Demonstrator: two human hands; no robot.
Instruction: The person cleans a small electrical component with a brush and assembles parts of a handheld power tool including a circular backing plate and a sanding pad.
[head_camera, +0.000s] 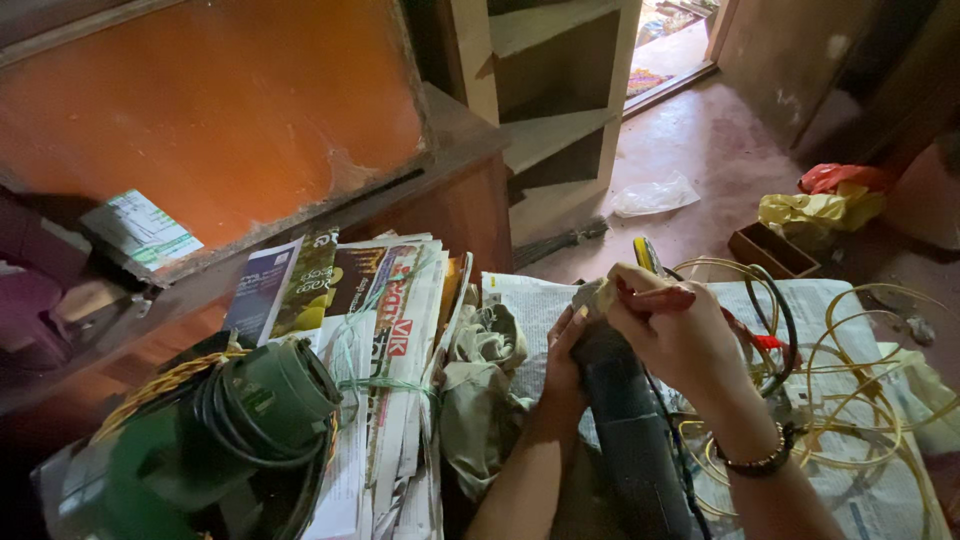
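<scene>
A dark grey power tool (630, 420) — long-bodied, with a rounded metal head at its far end — is seen lying on spread newspaper (850, 300), its body running from near to far in the middle of the scene. The left hand (563, 365) is pressed against the tool's left side, fingers laid flat along the body just below the head. The right hand (672, 330) is closed over the head from the right, and a red-handled screwdriver (665, 298) is pinched in its fingers, tip towards the head. A beaded bracelet (760, 462) is worn on that wrist. Yellow wire coils (860, 400) are spread to the right — a green machine (230, 430) and a tied newspaper stack (385, 340) to the left.
</scene>
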